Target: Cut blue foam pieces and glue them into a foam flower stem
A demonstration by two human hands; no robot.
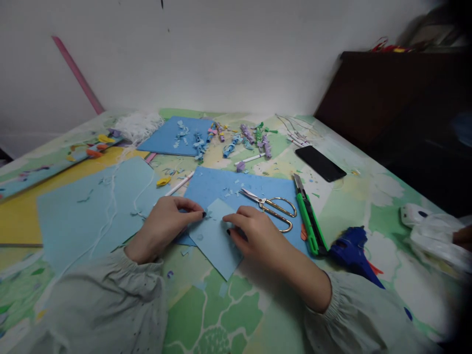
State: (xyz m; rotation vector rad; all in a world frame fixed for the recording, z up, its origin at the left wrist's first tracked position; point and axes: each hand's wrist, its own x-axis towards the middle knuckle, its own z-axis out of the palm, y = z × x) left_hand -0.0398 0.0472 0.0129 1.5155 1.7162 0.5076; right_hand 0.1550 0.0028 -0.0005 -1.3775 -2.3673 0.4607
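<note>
My left hand (167, 219) has thumb and forefinger pinched at a small light blue paper piece (208, 213), just over the left edge of a light blue paper sheet (217, 246). Over the right side of that sheet is my right hand (260, 233), its thumb and forefinger slightly apart with nothing visible between them. The sheet lies slanted, partly on a blue foam sheet (217, 182). Gold-handled scissors (275, 207) lie with blades parted beyond my right hand. Beside them rests a green utility knife (309, 223), blade out.
A blue glue gun (354, 250) and a black phone (320, 163) lie to the right. Several curled paper pieces (247, 135) are at the back. White string (110, 206) crosses a larger light blue sheet (77, 201) at left. At far right, another person's hand (462, 237) touches white plastic (437, 238).
</note>
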